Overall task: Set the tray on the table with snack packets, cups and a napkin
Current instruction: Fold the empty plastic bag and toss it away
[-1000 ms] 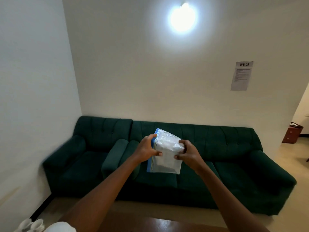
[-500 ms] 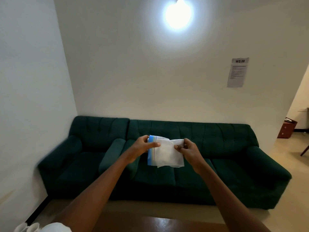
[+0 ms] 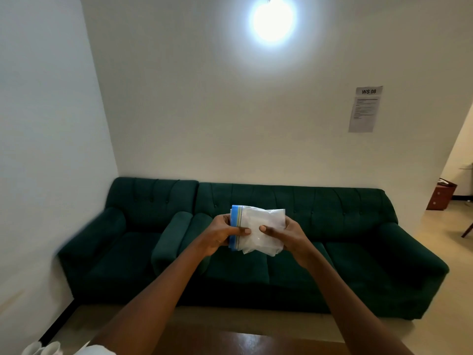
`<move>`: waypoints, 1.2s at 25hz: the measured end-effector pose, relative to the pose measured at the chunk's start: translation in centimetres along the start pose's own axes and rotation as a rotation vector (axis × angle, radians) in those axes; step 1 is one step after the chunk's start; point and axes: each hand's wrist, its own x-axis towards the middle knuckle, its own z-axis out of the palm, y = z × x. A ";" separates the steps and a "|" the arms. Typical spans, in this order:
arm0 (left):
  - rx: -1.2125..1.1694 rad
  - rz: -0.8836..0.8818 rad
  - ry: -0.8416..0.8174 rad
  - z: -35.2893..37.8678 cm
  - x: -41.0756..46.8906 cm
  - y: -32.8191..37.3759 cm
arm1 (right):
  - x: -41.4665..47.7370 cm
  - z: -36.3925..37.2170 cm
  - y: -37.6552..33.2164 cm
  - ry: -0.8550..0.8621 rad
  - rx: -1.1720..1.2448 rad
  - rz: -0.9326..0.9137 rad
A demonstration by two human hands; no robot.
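Observation:
A clear plastic zip bag (image 3: 261,228) with a blue seal strip along its left edge is held up in front of me, folded over on itself. My left hand (image 3: 221,234) grips the blue-strip side, thumb across the front. My right hand (image 3: 284,233) pinches the bag's right side. Both arms reach out over the brown table (image 3: 250,342), whose far edge shows at the bottom. White cups (image 3: 42,348) peek in at the bottom left corner, next to a white object (image 3: 96,349). No tray is in view.
A dark green sofa (image 3: 358,252) and a matching armchair (image 3: 122,242) stand against the white wall behind the table. A paper notice (image 3: 364,110) hangs on the wall. At right, a doorway opens beside a small red cabinet (image 3: 440,197).
The bag was held open and flat a second ago; now it is folded smaller between both hands. My view has tilted slightly, with the cups slipping lower in the corner.

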 end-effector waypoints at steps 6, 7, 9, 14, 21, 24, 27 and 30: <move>-0.023 -0.011 -0.027 -0.2 0.2 -0.4 | -0.3 0.1 0.6 0.009 0.049 -0.079; -0.021 -0.005 -0.032 -0.2 0.2 -0.4 | -0.3 0.2 0.7 0.013 0.054 -0.086; -0.020 0.001 -0.030 -0.3 0.3 -0.4 | -0.2 0.5 0.8 0.026 0.060 -0.092; 0.001 0.005 -0.027 -0.6 0.6 -0.6 | 0.1 0.8 1.4 0.030 0.087 -0.088; 0.011 0.016 -0.007 -1.2 1.6 -1.0 | 1.0 1.2 1.8 0.050 0.082 -0.083; 0.004 0.016 0.006 -1.2 1.9 -1.1 | 1.2 1.2 1.8 0.042 0.089 -0.058; -0.111 -0.016 -0.008 -1.8 1.9 -1.3 | 1.3 0.9 1.8 -0.032 0.099 0.040; -0.234 -0.084 -0.069 -2.7 2.0 -1.1 | 1.2 1.0 1.8 -0.055 0.121 0.063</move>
